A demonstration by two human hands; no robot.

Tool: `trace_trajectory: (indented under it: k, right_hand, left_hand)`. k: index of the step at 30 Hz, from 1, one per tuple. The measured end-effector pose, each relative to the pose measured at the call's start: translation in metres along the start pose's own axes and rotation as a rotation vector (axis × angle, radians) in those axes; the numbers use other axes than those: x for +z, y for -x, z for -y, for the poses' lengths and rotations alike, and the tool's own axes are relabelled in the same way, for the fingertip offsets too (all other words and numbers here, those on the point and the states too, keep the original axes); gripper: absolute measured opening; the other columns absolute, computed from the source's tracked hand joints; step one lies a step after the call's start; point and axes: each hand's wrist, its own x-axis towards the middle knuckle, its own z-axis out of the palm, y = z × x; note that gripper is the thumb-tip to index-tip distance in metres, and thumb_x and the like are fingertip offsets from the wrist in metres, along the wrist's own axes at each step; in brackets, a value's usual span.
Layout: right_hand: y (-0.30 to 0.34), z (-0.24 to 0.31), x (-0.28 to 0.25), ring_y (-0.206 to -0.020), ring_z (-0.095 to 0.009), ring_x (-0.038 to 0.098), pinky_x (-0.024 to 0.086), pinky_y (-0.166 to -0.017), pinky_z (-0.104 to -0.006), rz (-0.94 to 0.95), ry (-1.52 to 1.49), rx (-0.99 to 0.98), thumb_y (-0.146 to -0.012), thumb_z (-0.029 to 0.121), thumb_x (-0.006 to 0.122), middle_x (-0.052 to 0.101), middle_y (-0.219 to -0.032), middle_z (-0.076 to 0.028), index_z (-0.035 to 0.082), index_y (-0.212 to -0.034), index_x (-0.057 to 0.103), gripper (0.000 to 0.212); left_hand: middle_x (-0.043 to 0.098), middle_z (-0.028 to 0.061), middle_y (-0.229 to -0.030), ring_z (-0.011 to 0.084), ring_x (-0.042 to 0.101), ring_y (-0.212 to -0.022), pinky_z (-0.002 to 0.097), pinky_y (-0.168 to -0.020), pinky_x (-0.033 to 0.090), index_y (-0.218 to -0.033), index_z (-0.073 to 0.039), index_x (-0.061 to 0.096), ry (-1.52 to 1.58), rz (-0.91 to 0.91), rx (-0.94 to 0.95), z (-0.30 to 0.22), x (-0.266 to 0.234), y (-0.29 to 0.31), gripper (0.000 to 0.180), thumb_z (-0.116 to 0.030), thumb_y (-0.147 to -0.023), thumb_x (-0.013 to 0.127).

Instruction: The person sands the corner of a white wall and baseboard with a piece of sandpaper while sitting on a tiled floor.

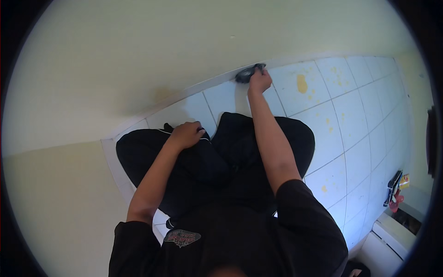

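Observation:
My right hand [261,82] reaches forward to the foot of the wall, its fingers closed on a dark grey crumpled cloth-like thing [245,75]. That thing lies against the low white skirting [221,77], where it meets the tiled floor; its exact kind is not clear. My left hand [186,135] rests on the black trousers [198,161] over my left leg. Its fingers lie loosely across the fabric, and nothing shows in them.
White floor tiles [318,124] with scattered yellow stains [302,84] spread to the right. A pale wall [138,55] rises ahead, meeting another wall at the left corner. Small red and yellow items [396,201] and a white box-like thing [383,251] stand at the far right.

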Motion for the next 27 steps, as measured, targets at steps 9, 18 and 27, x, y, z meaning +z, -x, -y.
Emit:
trace_trajectory:
  k: [9,18,27]
  right_hand:
    - [-0.018,0.018,0.002,-0.083,-0.022,0.067,0.053,-0.074,-0.0345,-0.084,-0.094,-0.09,-0.087,0.007,0.063,0.071,-0.093,-0.017,-0.006,-0.108,0.067,0.025]
    - [0.086,-0.014,0.022,-0.093,-0.031,0.065,0.05,-0.084,-0.039,0.417,-0.135,0.326,-0.084,0.011,0.065,0.067,-0.1,-0.017,-0.007,-0.108,0.063,0.031]
    - [0.101,0.018,-0.007,-0.101,-0.033,0.062,0.048,-0.094,-0.047,0.906,-0.433,0.78,-0.081,0.006,0.053,0.063,-0.105,-0.016,0.0,-0.107,0.055,0.027]
  left_hand:
    - [0.068,0.0208,-0.094,0.0367,0.066,-0.09,0.0425,-0.079,0.051,-0.098,-0.001,0.065,0.078,-0.05,-0.023,0.016,0.003,-0.007,0.036,-0.036,-0.09,0.058]
    - [0.068,0.0199,-0.099,0.0388,0.064,-0.095,0.0448,-0.083,0.05,-0.1,-0.002,0.066,0.035,-0.188,-0.184,0.032,0.007,-0.008,0.036,-0.036,-0.09,0.057]
    - [0.068,0.0163,-0.097,0.0291,0.066,-0.09,0.0393,-0.079,0.052,-0.106,0.0,0.063,0.483,-0.396,-0.034,0.028,0.004,-0.022,0.04,-0.037,-0.09,0.057]
